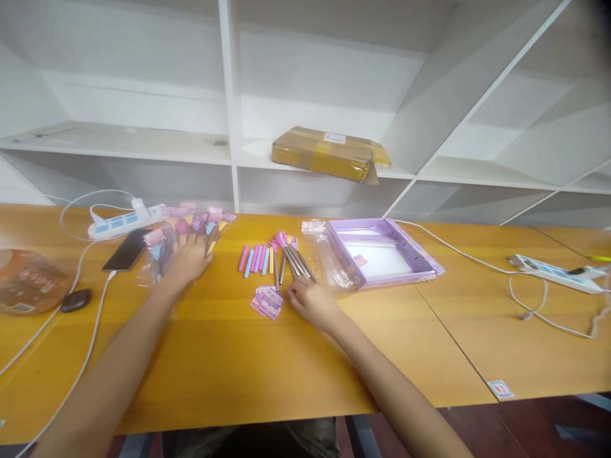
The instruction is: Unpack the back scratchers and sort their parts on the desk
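Right grip point(312, 302) has its fingers curled at the near ends of the silver-handled sticks point(276, 272), which lie fanned on the bench point(248, 369) with pink and purple heads pointing far; whether it is grasping any, I cannot tell. Left grip point(188, 257) rests palm down over several bagged sticks point(197, 221) in clear wrapping; whether its fingers hold one is likewise unclear. Between the two, a row of short coloured tubes point(258, 259) in pink, blue, purple and yellow lies left of the silver-handled sticks, with pink cards point(267, 302) in a loose pile on the near side. To the right, clear plastic bags point(341, 270) lie beside an open purple box point(405, 278). Farther left are a dark phone point(126, 250), a white power strip point(126, 222) and an orange package point(31, 283). On the far shelf point(255, 154) sits a taped brown carton point(324, 152).
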Demonstrator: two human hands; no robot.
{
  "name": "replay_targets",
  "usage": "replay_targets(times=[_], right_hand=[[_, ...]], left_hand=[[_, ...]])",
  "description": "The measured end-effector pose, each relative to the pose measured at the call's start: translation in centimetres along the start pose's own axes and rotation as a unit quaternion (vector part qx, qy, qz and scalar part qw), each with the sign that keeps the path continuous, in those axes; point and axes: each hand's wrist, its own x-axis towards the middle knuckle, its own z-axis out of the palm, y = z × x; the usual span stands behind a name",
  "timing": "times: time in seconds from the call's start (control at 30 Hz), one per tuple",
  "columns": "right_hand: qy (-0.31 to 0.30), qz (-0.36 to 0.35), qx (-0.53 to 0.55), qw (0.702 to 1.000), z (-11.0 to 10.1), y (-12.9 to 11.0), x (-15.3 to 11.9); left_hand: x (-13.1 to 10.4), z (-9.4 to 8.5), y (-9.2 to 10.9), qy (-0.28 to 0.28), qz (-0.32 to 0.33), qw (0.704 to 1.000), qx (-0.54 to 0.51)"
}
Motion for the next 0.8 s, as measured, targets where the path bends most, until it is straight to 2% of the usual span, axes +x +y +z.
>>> replay_targets(times=[0.2, 0.37, 0.47, 0.53, 0.6, 0.73, 0.77, 0.8], right_hand=[[0.061, -0.048, 0.08, 0.994, 2.2, 0.5, -0.9], [0.063, -0.072, 0.162, 0.982, 2.9, 1.4, -1.1], [0.087, -0.071, 0.204, 0.972, 2.5, 1.7, -1.4], [0.118, -0.057, 0.257, 0.958, 2.1, 1.6, -1.5], [0.136, -0.03, 0.353, 0.925, 1.9, 1.2, -1.5], [0.09, 0.019, 0.58, 0.809, 2.0, -0.2, -1.6], [0.077, 0.036, 0.603, 0.793, 2.1, -0.5, -1.7], [0.07, 0.055, 0.607, 0.79, 2.2, -0.9, -1.7]], left_hand=[[2.2, 0.0, 2.7, -0.025, -0.03, 0.998, 0.055], [4.5, -0.8, 2.3, -0.069, -0.031, 0.995, 0.057], [4.0, -1.4, 2.8, -0.051, -0.036, 0.998, -0.001], [2.1, -1.8, 4.3, -0.026, -0.028, 0.998, -0.048], [-1.2, -2.2, 6.7, -0.029, 0.004, 0.997, -0.075], [-9.4, -2.5, 12.0, -0.096, 0.118, 0.98, -0.13], [-11.0, -2.4, 12.9, -0.125, 0.144, 0.97, -0.153], [-12.1, -2.3, 13.5, -0.15, 0.163, 0.957, -0.186]])
